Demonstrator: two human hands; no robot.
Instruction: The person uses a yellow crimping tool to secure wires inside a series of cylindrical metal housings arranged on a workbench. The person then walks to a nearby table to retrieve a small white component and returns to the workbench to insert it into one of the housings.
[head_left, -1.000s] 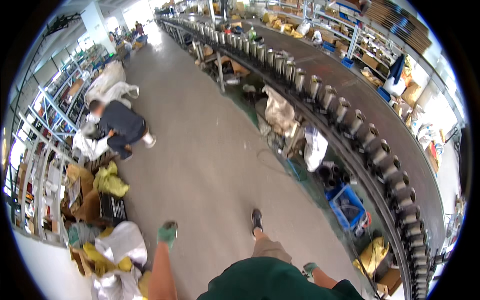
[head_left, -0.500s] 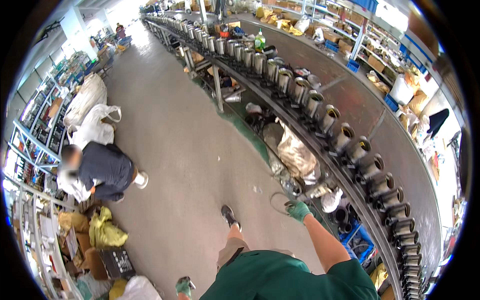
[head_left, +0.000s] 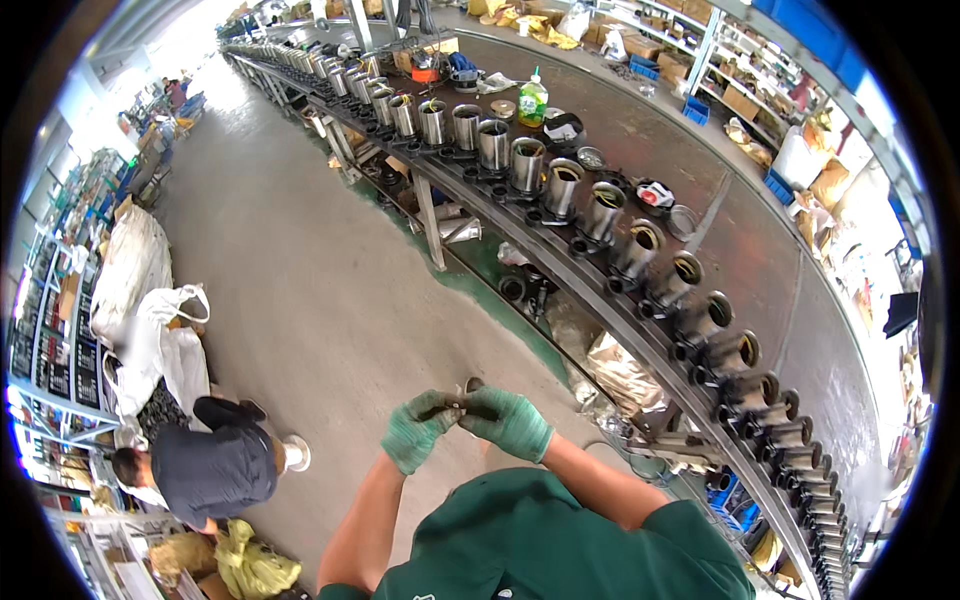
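Observation:
My left hand (head_left: 415,432) and my right hand (head_left: 508,422) meet in front of my body, above the walkway floor. Each wears a green knit glove with darkened fingertips. Both sets of fingers are pinched together, and whatever is between them is too small or hidden to name. To the right, a long bench rail (head_left: 570,255) carries a row of open-topped metal cylinders on dark bases; one cylinder (head_left: 528,165) has something yellowish inside. Neither hand touches the row.
At left a co-worker (head_left: 215,470) in dark clothes bends beside white sacks (head_left: 165,340) and a yellow bag (head_left: 250,565). A green bottle (head_left: 533,100) stands on the bench top (head_left: 640,130). Below the rail lie a crumpled bag (head_left: 625,375) and a blue crate (head_left: 738,505).
My left hand has risen from the lower edge and my right has swung in from beside the bench; they now meet. The surroundings have shifted as I moved forward along the walkway.

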